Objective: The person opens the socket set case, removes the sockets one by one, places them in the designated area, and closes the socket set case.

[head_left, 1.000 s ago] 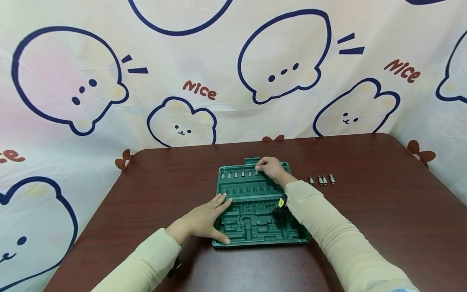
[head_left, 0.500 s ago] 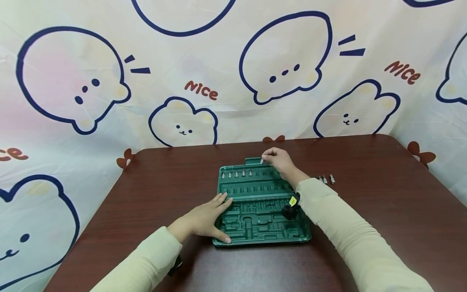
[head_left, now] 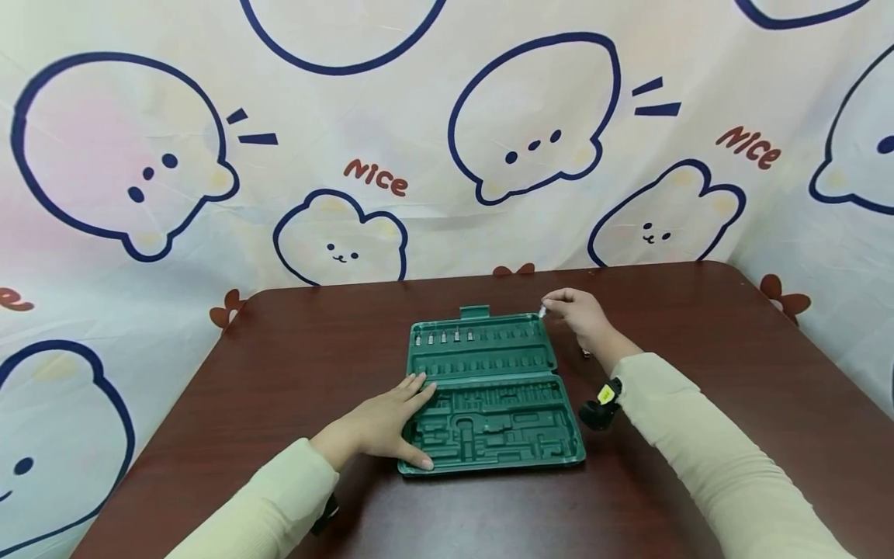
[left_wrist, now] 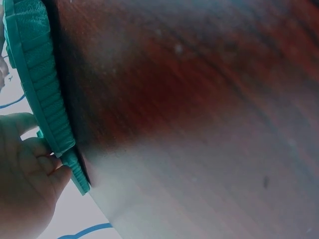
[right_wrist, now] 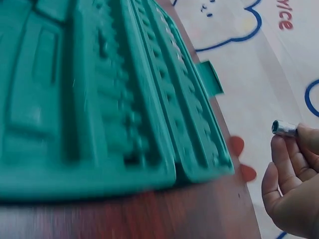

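Note:
A green plastic tool case [head_left: 496, 425] lies unfolded on the table, its moulded slots facing up. My left hand [head_left: 377, 423] rests on the case's left edge with fingers spread; the left wrist view shows this hand [left_wrist: 30, 174] against the case's side. Just beyond the case's top right corner, my right hand [head_left: 587, 322] pinches a small silver socket [right_wrist: 284, 128] between thumb and fingertips. Its hollow end faces away from the hand in the right wrist view. Several metal sockets [head_left: 444, 337] stand in the left part of the case's top row.
On the brown table [head_left: 489, 516], a small metal piece [head_left: 586, 354] shows partly from behind the right forearm. A latch tab [head_left: 475, 312] sticks out at the case's far edge. Behind the table hangs a cartoon-printed cloth [head_left: 433, 233].
My right hand has lifted a socket from the case's top row and carried it rightward, past the case's edge. My left hand stays on the case.

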The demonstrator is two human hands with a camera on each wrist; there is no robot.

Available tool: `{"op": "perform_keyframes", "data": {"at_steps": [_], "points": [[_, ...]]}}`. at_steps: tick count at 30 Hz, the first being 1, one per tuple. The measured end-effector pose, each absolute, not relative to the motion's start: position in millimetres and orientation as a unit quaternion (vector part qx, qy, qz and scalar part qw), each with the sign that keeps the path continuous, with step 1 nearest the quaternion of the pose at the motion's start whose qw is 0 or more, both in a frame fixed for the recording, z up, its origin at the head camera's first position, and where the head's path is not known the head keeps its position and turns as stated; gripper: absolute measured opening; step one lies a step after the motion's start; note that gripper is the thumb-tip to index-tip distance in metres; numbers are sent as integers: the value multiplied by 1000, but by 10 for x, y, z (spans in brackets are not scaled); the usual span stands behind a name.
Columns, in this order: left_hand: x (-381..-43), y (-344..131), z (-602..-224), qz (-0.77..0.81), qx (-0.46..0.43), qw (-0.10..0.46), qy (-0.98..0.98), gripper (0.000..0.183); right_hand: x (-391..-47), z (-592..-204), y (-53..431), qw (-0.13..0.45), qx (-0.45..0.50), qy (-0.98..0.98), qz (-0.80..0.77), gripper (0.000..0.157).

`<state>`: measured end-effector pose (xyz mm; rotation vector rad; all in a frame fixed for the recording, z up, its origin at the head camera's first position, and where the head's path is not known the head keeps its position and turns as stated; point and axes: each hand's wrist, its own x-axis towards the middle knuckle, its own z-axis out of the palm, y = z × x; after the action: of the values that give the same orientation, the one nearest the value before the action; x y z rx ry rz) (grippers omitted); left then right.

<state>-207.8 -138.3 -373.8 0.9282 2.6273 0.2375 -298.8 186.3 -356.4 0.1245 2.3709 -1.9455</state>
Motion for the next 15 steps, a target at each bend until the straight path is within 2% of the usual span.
{"op": "perform_keyframes", "data": {"at_steps": [15], "points": [[-2077, -1415, -3774, 83, 340, 155, 924, 106, -2734, -3568, 2651, 10, 69, 812, -580, 41]]}}
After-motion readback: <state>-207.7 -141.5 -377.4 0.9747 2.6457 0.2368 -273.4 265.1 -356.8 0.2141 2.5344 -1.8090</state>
